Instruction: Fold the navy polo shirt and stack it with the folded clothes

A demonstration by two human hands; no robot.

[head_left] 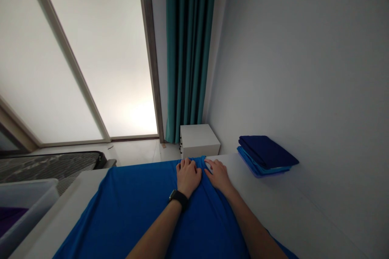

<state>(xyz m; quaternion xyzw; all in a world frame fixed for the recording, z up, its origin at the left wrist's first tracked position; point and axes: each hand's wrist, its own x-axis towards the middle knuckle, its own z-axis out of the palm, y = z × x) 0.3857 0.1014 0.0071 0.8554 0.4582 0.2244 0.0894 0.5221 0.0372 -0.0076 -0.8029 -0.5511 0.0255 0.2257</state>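
A blue cloth (136, 202) is spread over the white table and runs down toward me, with folds around my hands at its far edge. My left hand (188, 176), wearing a black watch (178, 199), rests on it with bent fingers closed over the gathered fabric. Just to the right, my right hand (218, 175) lies at the same far edge. Its thumb and forefinger are apart, and the other fingers are partly hidden. Whether the blue cloth is a garment cannot be made out.
Folded dark blue and brighter blue cloths (267, 153) are stacked at the table's right, by the wall. A clear plastic bin (45, 198) with purple fabric (10, 218) stands at left. Beyond the white table (291, 202) are a white cabinet (200, 136) and green curtain (190, 56).
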